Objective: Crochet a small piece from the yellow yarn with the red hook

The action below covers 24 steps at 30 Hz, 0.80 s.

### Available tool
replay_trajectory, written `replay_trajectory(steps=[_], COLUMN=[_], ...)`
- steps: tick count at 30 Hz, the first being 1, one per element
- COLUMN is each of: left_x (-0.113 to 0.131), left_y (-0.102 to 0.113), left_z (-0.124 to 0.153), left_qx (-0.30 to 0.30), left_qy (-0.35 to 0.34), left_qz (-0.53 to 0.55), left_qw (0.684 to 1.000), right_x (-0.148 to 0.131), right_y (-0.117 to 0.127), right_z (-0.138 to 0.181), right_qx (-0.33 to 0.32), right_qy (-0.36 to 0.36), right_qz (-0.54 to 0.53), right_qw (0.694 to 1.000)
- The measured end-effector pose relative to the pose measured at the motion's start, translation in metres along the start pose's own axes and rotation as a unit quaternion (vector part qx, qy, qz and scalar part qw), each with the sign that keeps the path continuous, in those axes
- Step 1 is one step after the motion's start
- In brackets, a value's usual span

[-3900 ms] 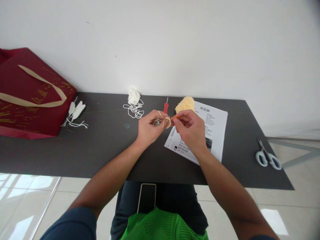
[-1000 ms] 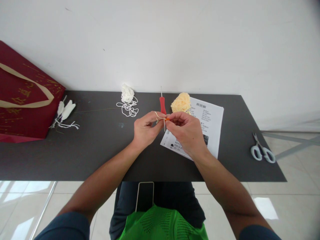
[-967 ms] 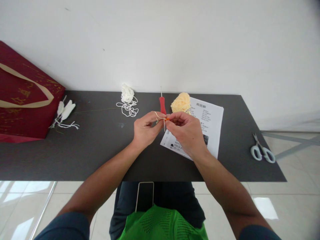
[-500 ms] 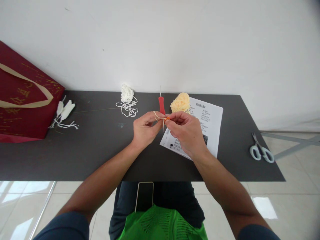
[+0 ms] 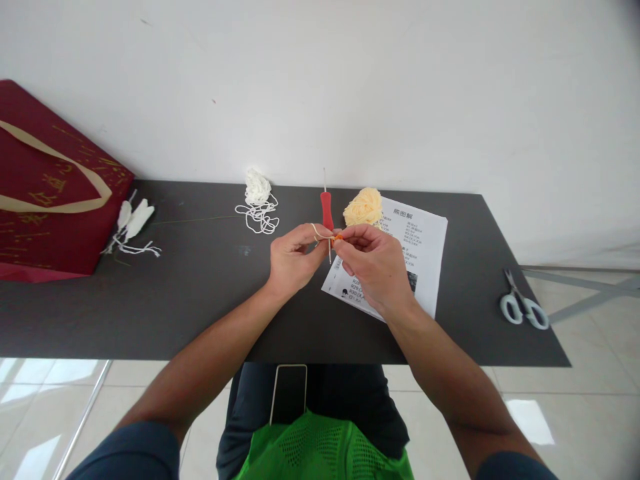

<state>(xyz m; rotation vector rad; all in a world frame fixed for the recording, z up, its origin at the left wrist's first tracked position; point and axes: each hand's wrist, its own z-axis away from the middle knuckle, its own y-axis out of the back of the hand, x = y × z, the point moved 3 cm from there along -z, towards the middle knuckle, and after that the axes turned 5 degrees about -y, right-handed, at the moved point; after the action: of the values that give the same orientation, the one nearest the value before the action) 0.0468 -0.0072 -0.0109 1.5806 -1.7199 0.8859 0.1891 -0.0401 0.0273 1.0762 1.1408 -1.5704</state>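
My left hand (image 5: 296, 259) is closed, its thumb and fingertips pinching a strand of cream yarn (image 5: 316, 232) that loops up over the forefinger. A short pale end hangs below the fingertips. My right hand (image 5: 374, 263) is closed too, pinching a small orange piece (image 5: 338, 237) against the yarn; most of it is hidden by the fingers, so its kind cannot be made out. Both hands meet above the table. Just beyond them lies a red-handled crochet hook (image 5: 327, 208), tip toward the wall. A ball of pale yellow yarn (image 5: 363, 207) rests behind my right hand.
Under my right hand lies a printed sheet (image 5: 425, 243). White yarn (image 5: 258, 189) sits at the back, and small white knitted pieces (image 5: 138, 220) lie beside a dark red bag (image 5: 55, 173) at left. Scissors (image 5: 520, 303) lie near the right edge. A phone (image 5: 289, 393) rests on my lap.
The view has shifted slightly, so things on the table appear a little further right. Both hands keep nearly the same pinch on the yarn and the orange piece.
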Motion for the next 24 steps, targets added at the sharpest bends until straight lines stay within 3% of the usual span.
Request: replay_trajectory(steps=[17, 24], left_x=[0.010, 0.020], left_y=[0.000, 0.000], left_z=[0.000, -0.002], left_qx=[-0.046, -0.062], left_qy=[-0.082, -0.139], left_qz=[-0.079, -0.172], left_qw=[0.992, 0.973], right_x=[-0.001, -0.001], right_y=[0.004, 0.002], right_z=[-0.001, 0.000], right_qx=[-0.001, 0.012], right_qy=[-0.022, -0.030], right_qz=[0.008, 0.020], right_qw=[1.000, 0.999])
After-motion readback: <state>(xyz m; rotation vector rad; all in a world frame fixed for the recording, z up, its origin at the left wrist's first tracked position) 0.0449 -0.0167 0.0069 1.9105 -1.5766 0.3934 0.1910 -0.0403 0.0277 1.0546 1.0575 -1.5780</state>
